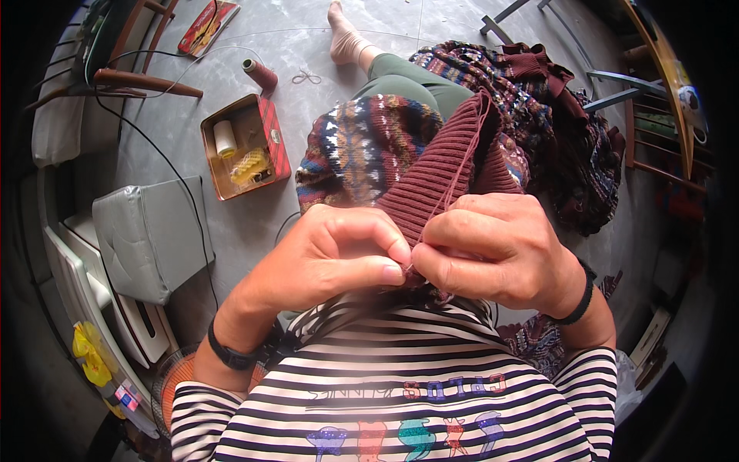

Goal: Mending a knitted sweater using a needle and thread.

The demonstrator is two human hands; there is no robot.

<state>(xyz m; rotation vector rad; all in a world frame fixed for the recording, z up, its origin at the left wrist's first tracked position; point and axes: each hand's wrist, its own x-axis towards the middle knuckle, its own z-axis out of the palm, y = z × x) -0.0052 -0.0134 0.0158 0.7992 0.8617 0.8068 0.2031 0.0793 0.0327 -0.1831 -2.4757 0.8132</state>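
A patterned knit garment point(358, 144) with a maroon ribbed band point(430, 190) lies over my lap, one end of the band drawn up towards my chest. My left hand point(346, 254) pinches the band's near edge between thumb and forefinger. Against those fingertips, my right hand point(491, 251) is closed on the same edge, its fingers curled. Maroon yarn point(465, 164) runs along the rib from the band's far tip down to my right fingers. A thin light glint shows between the fingertips; whether it is a needle I cannot tell.
On the floor at left, an open tin point(280, 138) holds a white thread spool point(224, 138) and a yellow netted item point(249, 166). A maroon thread cone point(261, 76) stands behind it. More knit garments point(554, 115) are heaped at right. A grey padded stool point(147, 237) and a black cable lie left.
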